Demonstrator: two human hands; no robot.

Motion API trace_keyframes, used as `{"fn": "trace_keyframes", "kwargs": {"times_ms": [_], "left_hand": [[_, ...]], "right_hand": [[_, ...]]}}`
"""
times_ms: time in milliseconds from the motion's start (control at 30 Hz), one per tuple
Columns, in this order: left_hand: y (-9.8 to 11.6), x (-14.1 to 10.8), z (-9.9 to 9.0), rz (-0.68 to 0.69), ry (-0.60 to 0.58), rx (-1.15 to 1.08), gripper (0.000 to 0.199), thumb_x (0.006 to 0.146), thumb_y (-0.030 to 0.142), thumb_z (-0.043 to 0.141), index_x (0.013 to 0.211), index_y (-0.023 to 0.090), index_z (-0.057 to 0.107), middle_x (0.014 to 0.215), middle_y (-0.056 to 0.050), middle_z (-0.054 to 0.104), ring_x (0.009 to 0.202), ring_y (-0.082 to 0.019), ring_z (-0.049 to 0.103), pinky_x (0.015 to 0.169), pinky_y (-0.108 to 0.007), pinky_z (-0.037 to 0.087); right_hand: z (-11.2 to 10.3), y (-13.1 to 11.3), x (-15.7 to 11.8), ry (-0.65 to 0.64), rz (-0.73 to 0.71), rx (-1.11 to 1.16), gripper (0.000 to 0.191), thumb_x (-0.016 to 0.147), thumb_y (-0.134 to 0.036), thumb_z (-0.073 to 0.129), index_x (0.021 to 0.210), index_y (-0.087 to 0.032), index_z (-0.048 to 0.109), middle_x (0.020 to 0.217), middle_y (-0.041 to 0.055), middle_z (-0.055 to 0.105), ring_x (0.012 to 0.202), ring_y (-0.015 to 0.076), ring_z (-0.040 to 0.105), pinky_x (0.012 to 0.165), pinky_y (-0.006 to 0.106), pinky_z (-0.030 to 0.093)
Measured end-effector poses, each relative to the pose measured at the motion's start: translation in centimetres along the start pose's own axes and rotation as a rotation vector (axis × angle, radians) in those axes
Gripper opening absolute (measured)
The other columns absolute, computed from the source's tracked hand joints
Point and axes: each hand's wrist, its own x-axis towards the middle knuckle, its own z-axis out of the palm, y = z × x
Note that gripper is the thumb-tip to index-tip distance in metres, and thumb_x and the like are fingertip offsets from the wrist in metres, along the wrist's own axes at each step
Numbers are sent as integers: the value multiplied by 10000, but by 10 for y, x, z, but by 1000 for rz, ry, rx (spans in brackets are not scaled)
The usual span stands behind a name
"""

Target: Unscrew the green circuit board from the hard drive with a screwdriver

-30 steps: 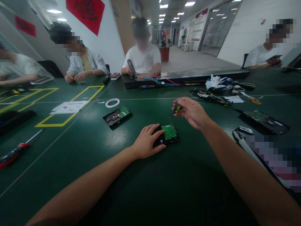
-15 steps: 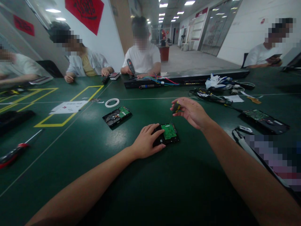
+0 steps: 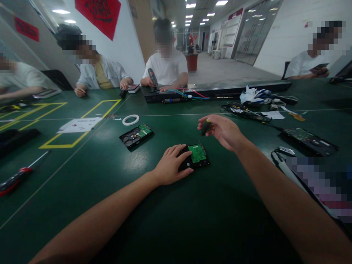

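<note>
A hard drive (image 3: 202, 161) lies on the green table with its green circuit board facing up. Across its left side rests my left hand (image 3: 173, 165), the thumb along the near edge and the other fingers over the top, gripping it against the table. My right hand (image 3: 222, 130) is closed round the dark green and yellow handle of a small screwdriver (image 3: 205, 127). Its thin shaft points down at the far edge of the circuit board; whether the tip sits in a screw is too small to tell.
A second hard drive (image 3: 136, 136) and a white ring (image 3: 131, 120) lie to the left. Another drive (image 3: 309, 141) and cables (image 3: 244, 112) are at the right. Far left lies a red-black screwdriver (image 3: 20, 178). Across the table, a person (image 3: 165, 68) sits behind a long black panel (image 3: 220, 94).
The screwdriver handle has turned slightly in my right hand, and its yellow marking shows differently. My left hand and the hard drive have stayed in place.
</note>
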Motion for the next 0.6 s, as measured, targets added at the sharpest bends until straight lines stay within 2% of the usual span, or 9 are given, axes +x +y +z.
{"fn": "trace_keyframes", "kwargs": {"times_ms": [233, 600], "left_hand": [[0, 0, 1, 0, 27, -36, 697, 959, 598, 698, 1560, 296, 514, 1661, -146, 420, 1505, -417, 421, 1212, -659, 388], [1, 0, 0, 0, 1, 4, 707, 977, 619, 668, 1569, 267, 509, 1663, -154, 407, 1515, -404, 407, 1229, -627, 387]], "right_hand": [[0, -1, -1, 5, -15, -30, 240, 971, -355, 583, 998, -204, 768, 1007, 117, 775, 962, 259, 696, 689, 373, 479], [0, 3, 1, 49, 2, 47, 140, 960, -345, 651, 987, -229, 726, 985, 87, 726, 959, 235, 665, 703, 346, 501]]}}
